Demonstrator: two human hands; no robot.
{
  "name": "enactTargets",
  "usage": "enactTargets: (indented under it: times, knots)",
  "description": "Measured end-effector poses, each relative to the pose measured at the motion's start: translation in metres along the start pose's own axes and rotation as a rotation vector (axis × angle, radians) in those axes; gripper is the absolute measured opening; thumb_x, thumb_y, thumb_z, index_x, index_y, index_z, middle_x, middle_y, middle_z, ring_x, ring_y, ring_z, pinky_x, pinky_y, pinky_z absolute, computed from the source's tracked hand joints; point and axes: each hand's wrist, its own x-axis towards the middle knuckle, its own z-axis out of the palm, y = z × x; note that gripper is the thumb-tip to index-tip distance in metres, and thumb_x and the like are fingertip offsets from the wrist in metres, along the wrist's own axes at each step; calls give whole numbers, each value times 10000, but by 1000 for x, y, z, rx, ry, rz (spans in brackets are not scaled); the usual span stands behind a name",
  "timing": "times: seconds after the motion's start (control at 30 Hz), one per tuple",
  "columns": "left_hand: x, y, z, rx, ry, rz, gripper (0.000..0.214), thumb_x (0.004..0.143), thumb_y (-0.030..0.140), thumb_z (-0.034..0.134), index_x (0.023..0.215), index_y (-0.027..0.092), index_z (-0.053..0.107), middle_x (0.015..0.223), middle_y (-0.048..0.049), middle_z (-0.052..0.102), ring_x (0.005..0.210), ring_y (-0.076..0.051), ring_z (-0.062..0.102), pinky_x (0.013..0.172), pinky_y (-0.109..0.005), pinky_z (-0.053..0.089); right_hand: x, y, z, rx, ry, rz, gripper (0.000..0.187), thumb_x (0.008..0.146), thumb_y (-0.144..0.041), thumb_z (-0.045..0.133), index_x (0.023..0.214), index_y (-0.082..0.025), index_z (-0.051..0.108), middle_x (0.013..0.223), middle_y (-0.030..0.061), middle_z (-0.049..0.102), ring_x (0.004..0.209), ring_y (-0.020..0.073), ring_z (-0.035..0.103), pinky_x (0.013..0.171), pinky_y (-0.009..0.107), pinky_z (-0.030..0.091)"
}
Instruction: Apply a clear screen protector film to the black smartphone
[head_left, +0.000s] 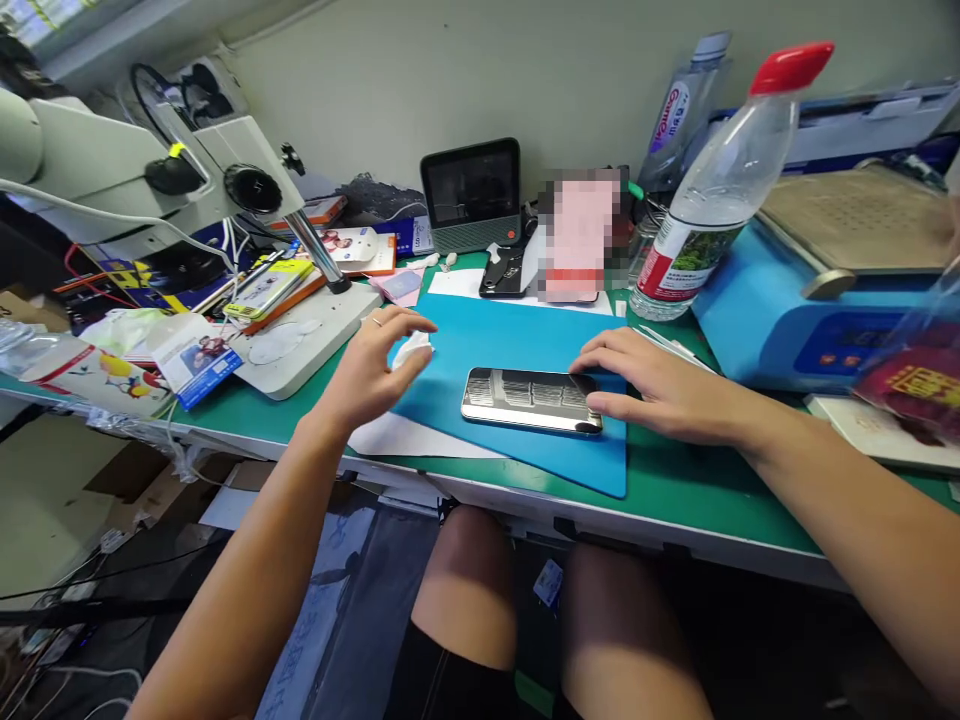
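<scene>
A smartphone (525,398) with a shiny, reflective face lies flat on a blue work mat (517,340) on the green bench. My right hand (652,385) rests on the phone's right end, fingers spread and pressing it down. My left hand (375,365) hovers over the mat's left edge, its fingers loosely closed round a small white wad (412,350), perhaps a tissue or wipe. A ring shows on one finger of that hand.
A microscope (150,170) on a white base (300,340) stands at the left. Behind the mat sit a small dark screen (471,192), a black phone (504,272) and a clear water bottle (716,190). A blue machine (810,300) fills the right. Clutter covers the far left.
</scene>
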Motion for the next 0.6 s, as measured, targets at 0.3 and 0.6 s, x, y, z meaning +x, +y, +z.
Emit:
enactTargets:
  times: [0.3,0.6]
  knots:
    - [5,-28,11,125,-87,-143,201,945,382,593,849,233,688,863,-64,706,812,-261,627,786,-434,517,2,-2,-1,30,3,27,578,935,-671,476,1187,-210,717,1204,161,670,1170,383,582,1042,594,445]
    - [0,29,27,-28,-175,-25,137,946,250,634,897,230,761,890,-33,725,786,-204,645,759,-356,523,0,1,0,68,22,20,573,978,-635,426,1215,-205,720,1213,154,665,1185,363,571,1072,559,415]
